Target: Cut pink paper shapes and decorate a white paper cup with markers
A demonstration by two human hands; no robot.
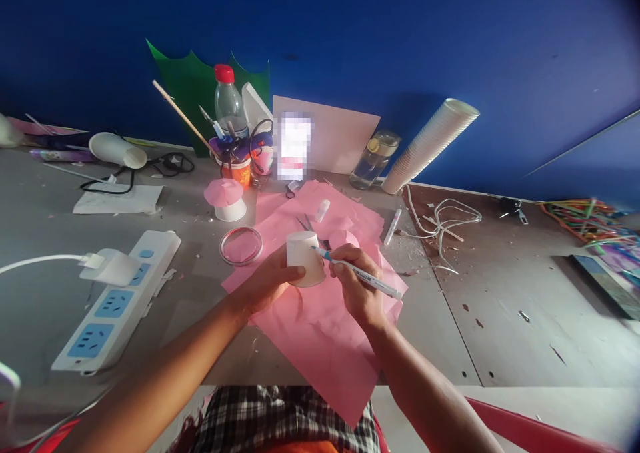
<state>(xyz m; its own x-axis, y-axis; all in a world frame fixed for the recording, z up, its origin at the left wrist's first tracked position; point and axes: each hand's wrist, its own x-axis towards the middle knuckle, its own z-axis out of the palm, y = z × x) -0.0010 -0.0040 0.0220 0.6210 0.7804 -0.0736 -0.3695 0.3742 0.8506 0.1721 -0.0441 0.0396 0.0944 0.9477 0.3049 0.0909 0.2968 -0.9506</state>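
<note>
My left hand grips a white paper cup, turned upside down, with the thumb across its lower side. In my right hand is a marker pen with a white barrel and a blue tip end; its tip meets or almost meets the cup's side. Pink paper sheets lie under both hands. Just behind the cup are scissors, partly hidden, and a small white glue stick or cap. A round clear lid or ring rests left of the cup.
A power strip with a plugged-in charger lies at left. A small cup with a pink paper top stands behind. Farther back are a red-capped bottle, a glass bottle and a leaning stack of paper cups. A white cable lies right.
</note>
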